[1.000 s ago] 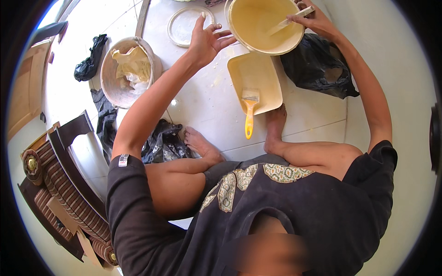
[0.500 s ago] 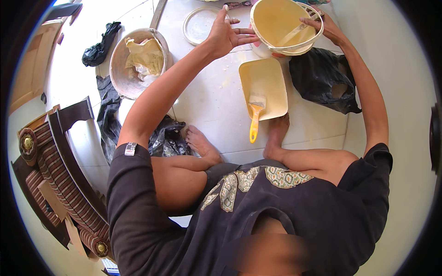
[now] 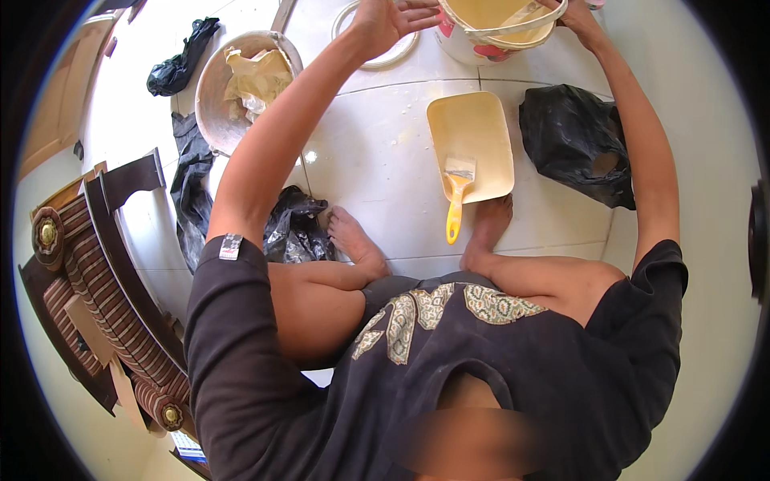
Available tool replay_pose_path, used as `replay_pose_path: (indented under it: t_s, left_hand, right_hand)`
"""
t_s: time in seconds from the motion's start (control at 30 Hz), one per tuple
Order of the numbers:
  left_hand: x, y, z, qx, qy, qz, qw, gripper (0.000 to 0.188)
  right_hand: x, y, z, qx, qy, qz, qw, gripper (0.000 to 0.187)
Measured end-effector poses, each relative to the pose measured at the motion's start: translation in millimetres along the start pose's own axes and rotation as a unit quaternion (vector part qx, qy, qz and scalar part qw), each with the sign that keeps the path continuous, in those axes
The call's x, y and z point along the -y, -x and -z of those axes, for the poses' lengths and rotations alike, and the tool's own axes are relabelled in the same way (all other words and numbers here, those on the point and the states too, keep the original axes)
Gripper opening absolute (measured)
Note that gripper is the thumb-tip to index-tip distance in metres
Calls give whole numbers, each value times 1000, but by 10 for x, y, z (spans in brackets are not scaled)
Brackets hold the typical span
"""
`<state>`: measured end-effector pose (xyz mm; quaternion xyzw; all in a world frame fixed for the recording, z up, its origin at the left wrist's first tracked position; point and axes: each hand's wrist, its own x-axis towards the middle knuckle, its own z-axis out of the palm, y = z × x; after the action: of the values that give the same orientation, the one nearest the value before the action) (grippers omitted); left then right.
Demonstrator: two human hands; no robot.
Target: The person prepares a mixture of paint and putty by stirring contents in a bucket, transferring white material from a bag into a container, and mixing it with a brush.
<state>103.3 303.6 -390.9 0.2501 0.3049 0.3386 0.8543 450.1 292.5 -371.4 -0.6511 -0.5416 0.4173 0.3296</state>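
A pale yellow-lined bucket (image 3: pixel 457 42) with a white handle is at the far edge, its top cut off by the frame. My right hand (image 3: pixel 573 20) is at the bucket's right rim, its fingers closed around the upper end of a flat pale stick (image 3: pixel 523 13) that slants into it. Left of the bucket, my left hand (image 3: pixel 387 24) is open, fingers stretched toward the bucket wall and palm empty. Nearer me lies a cream tray-like scoop (image 3: pixel 481 120). A yellow-handled paintbrush (image 3: pixel 456 200) rests on its near end, bristles inside.
A round lid (image 3: pixel 397 54) lies beneath my left forearm. To the left stands a dirty bucket (image 3: pixel 210 96) with crumpled wrapping in it. Black plastic bags (image 3: pixel 573 144) lie right of the scoop and beside my left leg. A striped-upholstered wooden furniture piece (image 3: pixel 112 313) stands at far left.
The bucket and both hands now appear higher in the picture, partly beyond its top edge. The scoop and brush appear slightly further right. My left hand stays open.
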Motion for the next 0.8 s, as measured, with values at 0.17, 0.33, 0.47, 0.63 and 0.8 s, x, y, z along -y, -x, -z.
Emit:
replay_pose_path:
  t_s: [0.17, 0.33, 0.47, 0.63, 0.8]
  left_hand:
    - [-340, 1099, -224, 105, -567, -44, 816, 67]
    - [-128, 2723, 417, 135, -725, 279, 615, 60]
    - [766, 4051, 1143, 3, -838, 243, 489, 53]
    - [1298, 4313, 1638, -26, -797, 328, 506, 53]
    - [1188, 3540, 1717, -40, -794, 215, 567, 52]
  right_hand:
    - [108, 400, 542, 118, 44, -40, 991, 47]
    - [697, 1071, 1085, 184, 272, -153, 932, 45]
    - [1159, 2003, -43, 312, 206, -2, 928, 46]
    - [471, 2716, -1244, 508, 314, 250, 762, 62]
    - [-34, 2791, -1648, 507, 343, 344, 712, 32]
